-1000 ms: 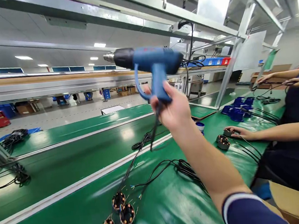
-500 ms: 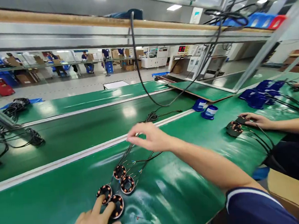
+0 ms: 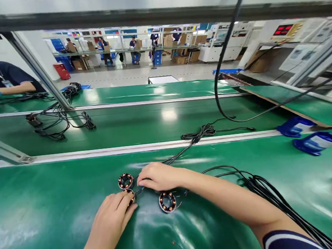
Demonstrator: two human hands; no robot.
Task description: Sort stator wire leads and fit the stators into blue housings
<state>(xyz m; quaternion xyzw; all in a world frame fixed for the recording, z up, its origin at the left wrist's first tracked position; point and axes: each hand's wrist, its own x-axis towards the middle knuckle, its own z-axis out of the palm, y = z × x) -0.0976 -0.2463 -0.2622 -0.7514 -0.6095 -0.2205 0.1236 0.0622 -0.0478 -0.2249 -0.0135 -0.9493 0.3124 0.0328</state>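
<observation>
Short of the counter's (image 3: 58, 196) white far edge, the left hand (image 3: 112, 213) is holding a copper-wound ring (image 3: 132, 197) while the right hand (image 3: 157, 176), just beside it, is pinching wires (image 3: 140, 190).

The left hand (image 3: 111, 215) partly hides one ring (image 3: 132, 192) (mainly its near side). The bottom edge cuts off the right sleeve (image 3: 286, 242).

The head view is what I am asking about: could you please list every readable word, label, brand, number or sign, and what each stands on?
Nothing is legible.
Red display: lit marks, too blurred.
White sheets at the right: too small and blurred.
Badge at the left: too small.
Blue parts: pale patches, no readable text.
</observation>
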